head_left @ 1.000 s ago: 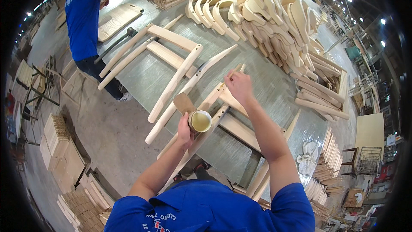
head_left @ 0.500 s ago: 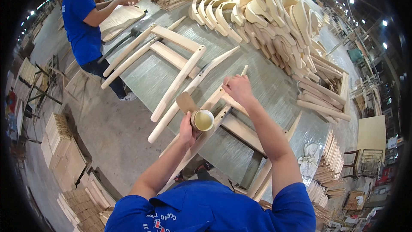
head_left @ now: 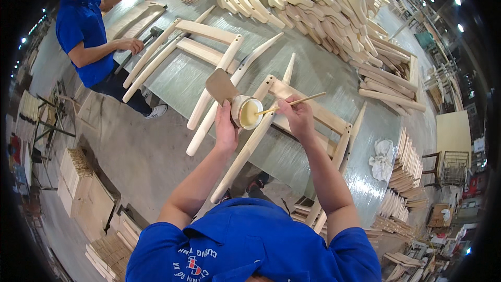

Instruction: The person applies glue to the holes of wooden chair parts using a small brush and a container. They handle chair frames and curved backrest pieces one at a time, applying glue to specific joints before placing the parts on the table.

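Head view. The left hand [head_left: 225, 125] is clamped around a small cup [head_left: 246, 112] of pale glue, tipped so its mouth faces the right hand [head_left: 298, 117]. A flat tan flap [head_left: 221, 86] sticks out of the same grip at 11 o'clock from the cup. The right hand is pinched shut on a thin stick [head_left: 291, 104], whose tip is dipped in the glue. Both hands hover over a chair frame [head_left: 292, 109] of pale wood lying on the table [head_left: 177, 81].

Risks, as judged from this pose: the cup is tilted well over, so glue may run over its lip onto the frame rail below or onto the table. An overloaded stick may drip while crossing from cup to joint, spotting clean wood. The frame's long leg [head_left: 245, 151] overhangs the table edge at 7 o'clock, so a push on it could swing or tip the frame.

A rag [head_left: 382, 159] lies at 4 o'clock, well apart from the hands, so a spill would sit before it could be wiped. A second person [head_left: 86, 39] works at 10 o'clock, near other loose parts [head_left: 209, 55].
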Tool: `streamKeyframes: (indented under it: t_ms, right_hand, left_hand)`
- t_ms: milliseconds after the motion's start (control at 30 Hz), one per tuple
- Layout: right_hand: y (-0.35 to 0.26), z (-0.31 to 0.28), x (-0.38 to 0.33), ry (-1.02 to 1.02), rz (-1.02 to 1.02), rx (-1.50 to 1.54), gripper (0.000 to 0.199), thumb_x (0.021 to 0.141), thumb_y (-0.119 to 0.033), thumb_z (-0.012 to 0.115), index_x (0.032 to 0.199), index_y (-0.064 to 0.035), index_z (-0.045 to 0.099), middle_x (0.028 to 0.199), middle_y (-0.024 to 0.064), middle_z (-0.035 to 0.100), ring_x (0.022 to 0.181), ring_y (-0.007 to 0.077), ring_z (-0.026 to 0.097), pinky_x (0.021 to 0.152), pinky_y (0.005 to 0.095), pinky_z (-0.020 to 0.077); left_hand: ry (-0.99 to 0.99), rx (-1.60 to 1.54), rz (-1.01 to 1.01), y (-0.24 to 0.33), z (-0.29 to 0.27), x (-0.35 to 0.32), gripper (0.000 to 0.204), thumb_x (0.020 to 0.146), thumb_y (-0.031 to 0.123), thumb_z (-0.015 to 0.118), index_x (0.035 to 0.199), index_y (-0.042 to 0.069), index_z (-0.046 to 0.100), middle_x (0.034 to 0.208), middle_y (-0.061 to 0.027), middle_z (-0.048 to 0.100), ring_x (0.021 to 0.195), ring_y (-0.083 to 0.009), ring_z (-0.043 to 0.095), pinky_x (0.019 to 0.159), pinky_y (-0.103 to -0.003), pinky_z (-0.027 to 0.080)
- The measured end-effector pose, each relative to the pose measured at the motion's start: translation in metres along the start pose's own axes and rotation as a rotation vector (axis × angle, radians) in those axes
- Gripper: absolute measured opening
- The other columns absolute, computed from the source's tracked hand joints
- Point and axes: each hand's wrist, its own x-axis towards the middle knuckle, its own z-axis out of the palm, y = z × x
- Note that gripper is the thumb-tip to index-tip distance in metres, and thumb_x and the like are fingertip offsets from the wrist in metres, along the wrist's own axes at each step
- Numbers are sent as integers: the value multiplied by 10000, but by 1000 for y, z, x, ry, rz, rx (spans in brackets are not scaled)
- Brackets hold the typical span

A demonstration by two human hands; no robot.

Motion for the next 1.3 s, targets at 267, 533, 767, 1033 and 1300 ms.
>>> streamKeyframes:
  t_ms: [267, 533, 767, 1033, 1300]
  right_hand:
    - [3, -10, -34, 83, 117, 594, 61, 875, -95, 608, 907, -60, 570, 845, 62, 632, 767, 138, 612, 724, 266, 488]
    - [36, -18, -38, 370, 403, 648, 122, 855, -177, 634, 792, -113, 552, 747, 24, 620, 687, 127, 584, 639, 302, 494]
    - [56, -22, -28, 390, 407, 698, 219, 864, -226, 645, 708, -118, 535, 685, 19, 602, 611, 126, 574, 584, 280, 487]
    - [43, -52, 6, 283, -60, 32, 145, 878, -161, 616, 851, -25, 576, 757, 63, 635, 716, 123, 593, 663, 261, 468]
    - [24, -31, 20, 79, -405, -810, 117, 786, -147, 650, 719, -58, 616, 671, 80, 604, 712, 278, 584, 686, 356, 415]
  left_hand:
    - [-36, -93, -213, 0, -18, -4, 388, 989, 385, 334, 1233, 92, 403, 1170, -81, 544, 1043, -181, 575, 832, -364, 510]
    - [-96, -173, -330, -25, 6, 8, 375, 990, 359, 314, 1204, 62, 395, 1172, -118, 542, 1069, -253, 585, 865, -461, 528]
    - [-50, -163, -349, -51, 14, 32, 443, 985, 398, 289, 1244, 63, 421, 1243, -129, 513, 1109, -291, 555, 912, -513, 475]
    - [-25, -126, -475, -68, -26, 10, 513, 970, 464, 267, 1235, 83, 486, 1186, -110, 575, 1062, -288, 579, 847, -496, 493]
    - [43, -38, -490, -68, -52, -37, 433, 967, 438, 334, 1158, 98, 521, 1093, -67, 614, 940, -198, 631, 745, -432, 537]
